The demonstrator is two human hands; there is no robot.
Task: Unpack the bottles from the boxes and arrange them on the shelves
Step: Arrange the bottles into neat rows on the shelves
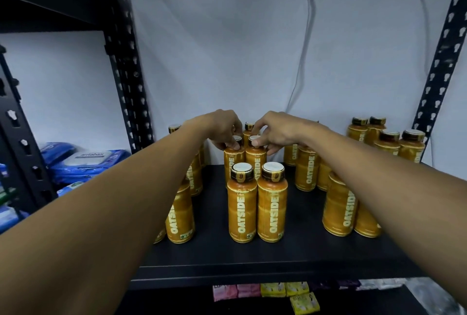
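Note:
Several orange bottles with dark caps stand on a black shelf (252,259). In the middle row, my left hand (222,130) grips the cap of one bottle (233,160). My right hand (275,130) grips the cap of the bottle (256,160) right beside it. Both bottles stand upright on the shelf. In front of them stand two more bottles (242,208) (272,208) side by side. Other bottles form a row under my left arm (180,216) and groups on the right (340,206) (386,137). No box is in view.
Black perforated shelf posts rise at the left (123,61) and right (442,61). Blue packs of wipes (83,160) lie on the neighbouring shelf at left. Small pink and yellow packets (267,289) sit on the shelf below. A cable (307,36) hangs on the white wall.

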